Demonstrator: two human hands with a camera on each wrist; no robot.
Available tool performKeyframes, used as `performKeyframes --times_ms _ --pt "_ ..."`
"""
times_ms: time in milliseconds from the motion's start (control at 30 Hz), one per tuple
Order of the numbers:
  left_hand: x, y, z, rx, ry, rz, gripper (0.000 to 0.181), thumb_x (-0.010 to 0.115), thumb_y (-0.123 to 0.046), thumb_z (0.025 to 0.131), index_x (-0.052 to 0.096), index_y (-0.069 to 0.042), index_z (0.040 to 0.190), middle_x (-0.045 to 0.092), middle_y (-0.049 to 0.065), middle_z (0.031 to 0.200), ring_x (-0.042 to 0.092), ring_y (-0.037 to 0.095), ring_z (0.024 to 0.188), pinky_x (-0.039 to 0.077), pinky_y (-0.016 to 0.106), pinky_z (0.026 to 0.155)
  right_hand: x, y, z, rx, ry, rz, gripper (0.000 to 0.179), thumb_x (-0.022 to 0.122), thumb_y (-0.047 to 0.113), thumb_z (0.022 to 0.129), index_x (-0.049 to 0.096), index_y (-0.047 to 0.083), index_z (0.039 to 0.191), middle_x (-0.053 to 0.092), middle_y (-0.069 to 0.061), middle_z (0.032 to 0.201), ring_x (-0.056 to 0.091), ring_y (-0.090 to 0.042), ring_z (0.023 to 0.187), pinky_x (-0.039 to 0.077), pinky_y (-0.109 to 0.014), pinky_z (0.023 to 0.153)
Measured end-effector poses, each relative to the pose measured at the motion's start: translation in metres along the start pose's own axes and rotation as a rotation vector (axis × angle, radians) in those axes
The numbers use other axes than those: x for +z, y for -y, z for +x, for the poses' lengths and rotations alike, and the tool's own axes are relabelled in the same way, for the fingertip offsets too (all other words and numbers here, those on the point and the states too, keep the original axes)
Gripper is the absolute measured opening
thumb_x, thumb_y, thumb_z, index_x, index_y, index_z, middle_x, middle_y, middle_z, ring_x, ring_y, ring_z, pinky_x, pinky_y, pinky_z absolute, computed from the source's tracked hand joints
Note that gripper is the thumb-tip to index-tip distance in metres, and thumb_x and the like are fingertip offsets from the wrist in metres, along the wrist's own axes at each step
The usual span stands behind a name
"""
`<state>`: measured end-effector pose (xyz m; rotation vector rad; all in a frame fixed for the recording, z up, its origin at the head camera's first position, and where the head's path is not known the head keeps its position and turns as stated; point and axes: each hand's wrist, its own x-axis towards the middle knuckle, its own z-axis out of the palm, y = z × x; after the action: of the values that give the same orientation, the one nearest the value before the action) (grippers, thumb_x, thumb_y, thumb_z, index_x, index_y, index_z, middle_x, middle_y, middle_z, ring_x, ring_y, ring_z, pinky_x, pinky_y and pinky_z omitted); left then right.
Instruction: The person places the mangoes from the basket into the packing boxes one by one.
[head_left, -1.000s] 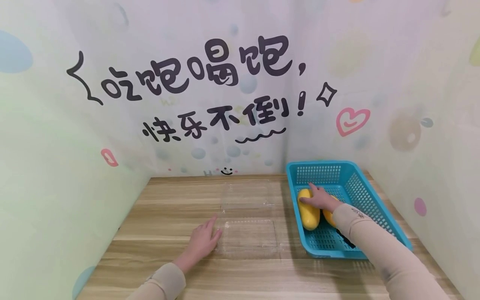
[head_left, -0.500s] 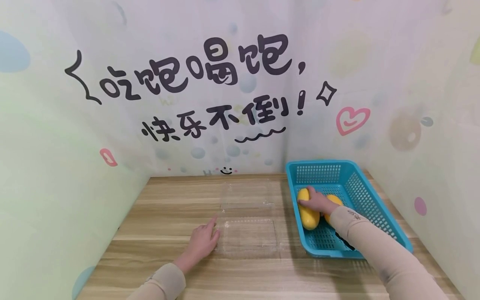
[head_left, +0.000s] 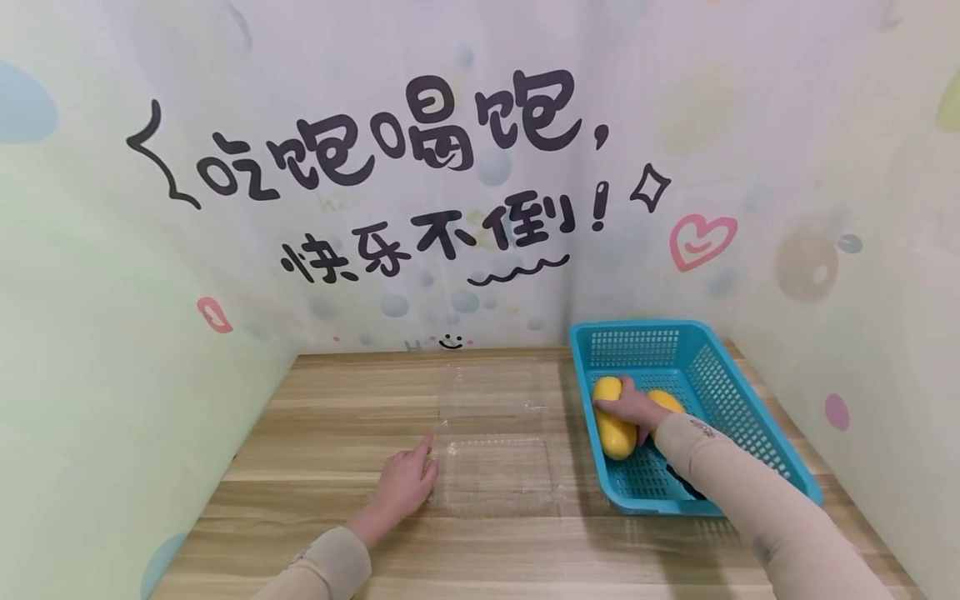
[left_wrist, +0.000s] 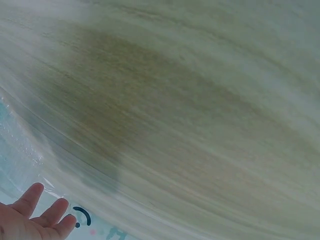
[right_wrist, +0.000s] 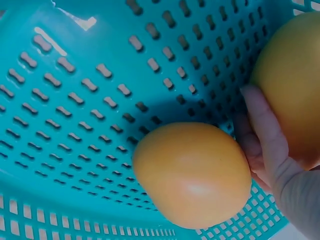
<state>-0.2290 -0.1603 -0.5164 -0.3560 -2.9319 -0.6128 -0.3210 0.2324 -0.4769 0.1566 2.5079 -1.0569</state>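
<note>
- The right hand [head_left: 633, 407] reaches into the blue basket [head_left: 738, 450], which sits at about 3 o'clock on the wooden table [head_left: 315, 442], against the right wall.
- Its fingers lie over the top of a yellow mango [head_left: 613, 418] on the basket's left side; in the right wrist view they curl down between two fruits, so it seems to be gripping this one, though the far side of the grip is hidden.
- A second mango [head_left: 663, 403] lies just beside the first, at its 3 o'clock, partly covered by the wrist and sleeve.
- Something dark [head_left: 686, 482] shows on the basket floor under the forearm; what it is cannot be told.
- The left hand [head_left: 405, 483] rests flat on the table at about 7 o'clock, fingers straight and relaxed, holding nothing.
- Its fingertips touch or nearly touch the left edge of a clear plastic box [head_left: 497, 471] lying open at the table's middle, with its lid [head_left: 491, 390] spread toward 12 o'clock.
- The two hands are well apart, with the clear box between them.
- The wall [head_left: 420, 167] behind carries black lettering, a pink heart and a small smiley.
</note>
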Motion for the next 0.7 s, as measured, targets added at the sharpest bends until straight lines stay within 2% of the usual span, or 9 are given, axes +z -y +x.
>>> performKeyframes --times_ms 267,700 --pt "0.0029 0.0001 -0.0004 0.004 -0.006 -0.013 0.047 0.046 -0.022 0.094 0.04 0.0 0.134 0.063 0.013 0.112 0.058 0.037 0.1 0.04 0.052 0.091 -0.0017 0.0015 -0.0019 0.059 0.088 0.179 0.091 0.054 0.04 0.086 -0.008 0.003 0.142 0.027 -0.032 0.119 0.044 -0.042 0.097 0.05 -0.056 0.06" --pt "0.0027 -0.0007 0.0001 0.0 0.001 -0.015 0.046 0.045 -0.022 0.094 0.04 0.001 0.134 0.063 0.012 0.113 0.058 0.037 0.1 0.039 0.051 0.092 -0.0003 -0.0038 0.0059 0.079 0.049 0.18 0.093 0.058 0.042 0.084 -0.005 0.004 0.141 0.029 -0.032 0.117 0.047 -0.042 0.094 0.05 -0.055 0.058"
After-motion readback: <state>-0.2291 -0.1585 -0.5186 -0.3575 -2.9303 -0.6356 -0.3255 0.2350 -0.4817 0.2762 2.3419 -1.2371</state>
